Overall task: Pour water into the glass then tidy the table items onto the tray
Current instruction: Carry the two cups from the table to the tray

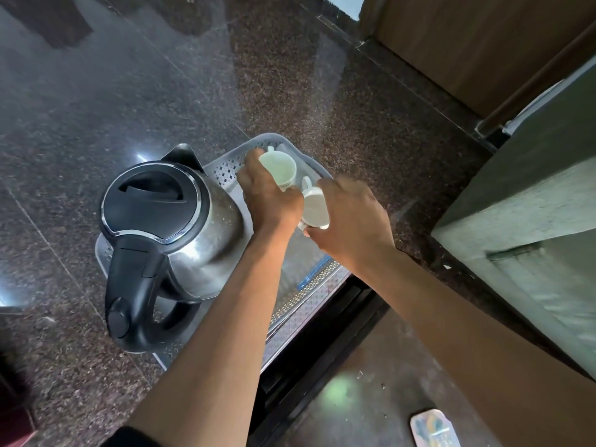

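A grey perforated tray (283, 141) lies on the dark granite counter. On its left half stands a steel electric kettle (180, 240) with a black lid and handle. My left hand (269, 195) grips a white cup (280, 167) over the tray's far end, its opening tipped toward me. My right hand (350, 217) holds a second white cup (315, 206) just to the right, lying on its side, close to the first cup. No glass shows in this view. A blue-edged item (314, 272) lies on the tray under my arms.
The counter's front edge (322, 343) runs diagonally below the tray, with floor beyond. A grey concrete block (516, 204) rises at the right. A wooden panel (467, 43) stands at the far right. A small patterned object (433, 429) lies on the floor.
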